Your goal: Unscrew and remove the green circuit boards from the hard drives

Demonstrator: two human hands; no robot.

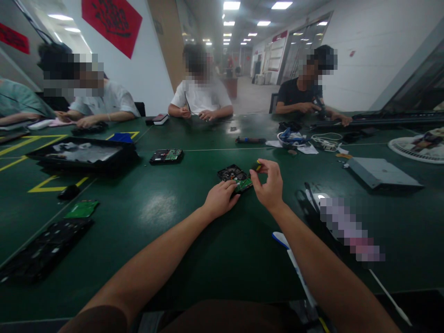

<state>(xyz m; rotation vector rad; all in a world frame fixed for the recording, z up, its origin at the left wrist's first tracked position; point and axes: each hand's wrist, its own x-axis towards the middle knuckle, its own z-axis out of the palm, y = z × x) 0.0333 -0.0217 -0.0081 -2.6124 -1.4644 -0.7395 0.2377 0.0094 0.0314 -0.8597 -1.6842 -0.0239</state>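
The hard drive is touched by the fingers of the left hand, right on its green board; whether it's actually gripped can't be told from here. A black-and-yellow tool is pinched in the right hand, just beside the drive, tip too small to make out. Another drive can be spotted beyond and left of the left hand, and a grey box is seen well off to the right hand's right.

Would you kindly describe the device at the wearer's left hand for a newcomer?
On the dark green table, near the middle, find the wearer's left hand. Beneath its fingers is a black device with a green circuit board; unlike the similar unit farther left, a hand touches it.
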